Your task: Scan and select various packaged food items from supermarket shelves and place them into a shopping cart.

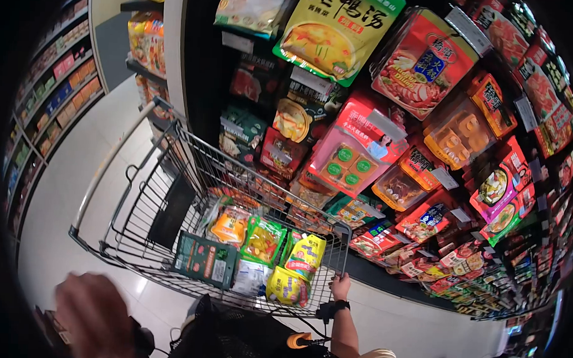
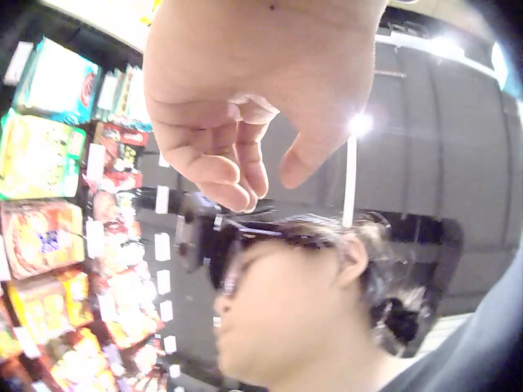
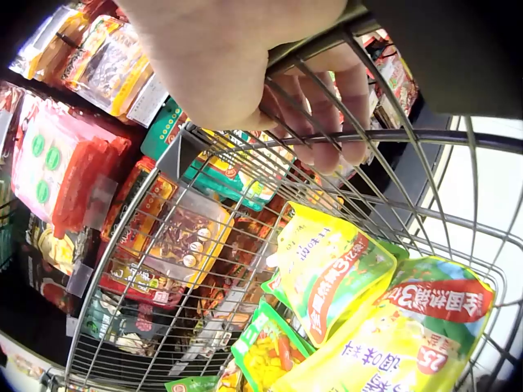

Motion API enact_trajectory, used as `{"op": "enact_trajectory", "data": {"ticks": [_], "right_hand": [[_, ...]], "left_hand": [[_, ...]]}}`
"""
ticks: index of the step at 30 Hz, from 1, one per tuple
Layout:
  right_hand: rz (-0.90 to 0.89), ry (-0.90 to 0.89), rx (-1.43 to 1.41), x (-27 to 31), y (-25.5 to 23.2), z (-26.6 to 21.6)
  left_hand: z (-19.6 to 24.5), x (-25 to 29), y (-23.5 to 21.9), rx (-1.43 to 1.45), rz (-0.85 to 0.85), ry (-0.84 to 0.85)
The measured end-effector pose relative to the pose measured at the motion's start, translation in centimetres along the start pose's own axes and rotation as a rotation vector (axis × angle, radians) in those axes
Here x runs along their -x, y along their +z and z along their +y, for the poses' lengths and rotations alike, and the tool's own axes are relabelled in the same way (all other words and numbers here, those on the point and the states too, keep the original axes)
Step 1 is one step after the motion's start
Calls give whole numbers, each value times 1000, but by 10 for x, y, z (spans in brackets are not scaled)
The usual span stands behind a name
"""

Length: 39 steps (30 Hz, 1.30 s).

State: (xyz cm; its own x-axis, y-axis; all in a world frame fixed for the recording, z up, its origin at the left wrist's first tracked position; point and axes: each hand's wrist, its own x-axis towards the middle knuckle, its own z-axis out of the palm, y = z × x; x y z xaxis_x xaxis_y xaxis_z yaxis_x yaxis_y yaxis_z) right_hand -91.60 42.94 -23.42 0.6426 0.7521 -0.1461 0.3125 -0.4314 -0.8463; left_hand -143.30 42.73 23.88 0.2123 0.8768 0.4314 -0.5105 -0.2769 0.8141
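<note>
My right hand (image 1: 340,287) grips the top rim near the corner of a wire shopping cart (image 1: 151,267). In the right wrist view its fingers (image 3: 325,110) curl over the bars. Inside the cart lie yellow pouches (image 1: 304,256), a green-edged packet (image 1: 263,242), an orange packet (image 1: 230,225), a dark green box-like pack (image 1: 206,259) and a whitish clear packet (image 1: 251,277). My left hand (image 1: 95,314), blurred at the lower left, is raised off the cart. The left wrist view shows this hand (image 2: 261,90) with loosely bent fingers and nothing held, near a person's head (image 2: 286,302).
Hanging packets, among them a red hotpot pack (image 1: 423,64) and a pink pack (image 1: 360,147), fill the rack along the cart's far side. Another shelf (image 1: 56,89) stands at the left beyond a pale tiled floor (image 1: 65,190). The cart's handle (image 1: 114,154) faces left.
</note>
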Motion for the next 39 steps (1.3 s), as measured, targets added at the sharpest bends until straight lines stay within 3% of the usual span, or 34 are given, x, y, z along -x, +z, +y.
{"op": "enact_trajectory", "data": {"ticks": [1, 2, 4, 6, 8, 10, 12, 14, 19, 22, 26, 28, 29, 31, 32, 34, 36, 38, 39], "right_hand": [[-1, -5, -9, -1, 5, -2], [2, -11, 0, 0, 1, -7], [4, -27, 28, 5, 3, -16], [22, -30, 30, 10, -7, -13], [15, 0, 12, 11, -13, -13], [36, 5, 15, 14, -18, -18], [38, 18, 37, 19, -29, -15], [23, 53, 34, 22, -41, -10], [9, 78, -3, 38, -60, 6], [20, 121, -66, 26, -80, 6], [31, 179, -42, 35, -95, 4], [21, 42, 214, 15, -111, 21], [23, 40, 213, 15, -112, 15], [244, -7, 391, 13, -112, -12], [246, -8, 390, 5, -114, -25], [391, -261, 349, -13, -113, -56], [310, -279, 135, -35, -111, -113], [201, -385, -142, -47, -99, -194], [189, -454, -153, -64, -88, -217]], "left_hand": [[-27, -25, 5, 52, -20, 171], [-38, -34, -5, -516, 56, 77], [-82, -39, -35, -1087, 93, -197], [-140, -1, -93, -1769, -140, -230], [-174, 39, -140, -2003, -346, -376], [-200, 85, -184, -1895, -260, -525], [-199, 114, -199, -1919, -315, -588], [-201, 129, -205, -1817, -191, -655], [-200, 147, -182, -1717, -68, -549], [-211, 127, -167, -1668, -38, -427], [-206, 126, -155, -1627, -14, -445], [-217, 120, -145, -1624, -12, -437], [-220, 120, -141, -1628, 3, -403], [-221, 123, -132, -1628, -10, -427], [-222, 125, -128, -1629, -24, -454], [-224, 132, -126, -1631, -21, -454], [-227, 129, -126, -1646, -11, -421], [-229, 124, -124, -1653, -20, -416], [-232, 123, -125, -1646, -10, -405]]}}
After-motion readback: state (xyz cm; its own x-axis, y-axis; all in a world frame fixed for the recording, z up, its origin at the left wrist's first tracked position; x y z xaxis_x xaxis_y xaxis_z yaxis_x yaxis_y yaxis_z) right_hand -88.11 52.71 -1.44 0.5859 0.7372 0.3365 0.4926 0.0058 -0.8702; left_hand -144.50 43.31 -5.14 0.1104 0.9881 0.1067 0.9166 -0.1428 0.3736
